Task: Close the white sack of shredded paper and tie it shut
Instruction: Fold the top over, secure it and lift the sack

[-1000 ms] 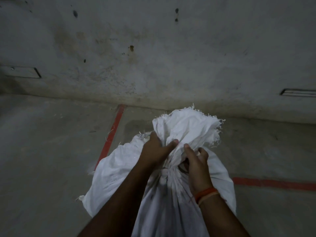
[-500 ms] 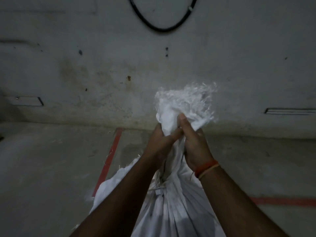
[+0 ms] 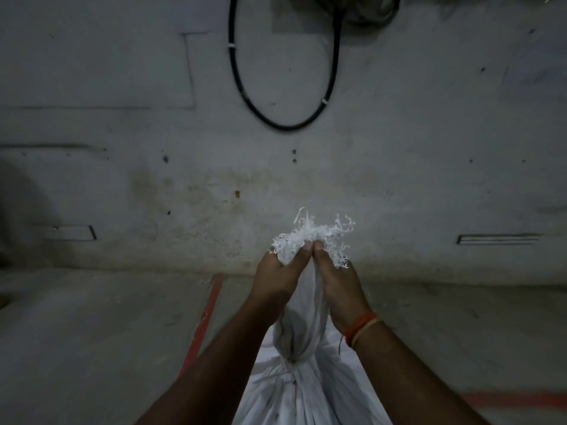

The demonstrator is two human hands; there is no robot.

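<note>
1. Both hands have slid up from the cinched neck [image 3: 293, 361] to the frayed mouth [image 3: 310, 240] of the white sack [image 3: 306, 397].
2. Left hand [image 3: 276, 279] and right hand [image 3: 339, 286] clench it tight, stretched upward.
3. Sack's standing on the floor [image 3: 92, 348]; knot looks ready for snugging.

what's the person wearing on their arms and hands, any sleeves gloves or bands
Both forearms are bare, with no sleeves showing, and neither the left hand nor the right hand wears a glove. No rings are visible. The right wrist carries an orange-red thread band with a thinner pale cream thread band beside it. The left wrist is bare.
</note>
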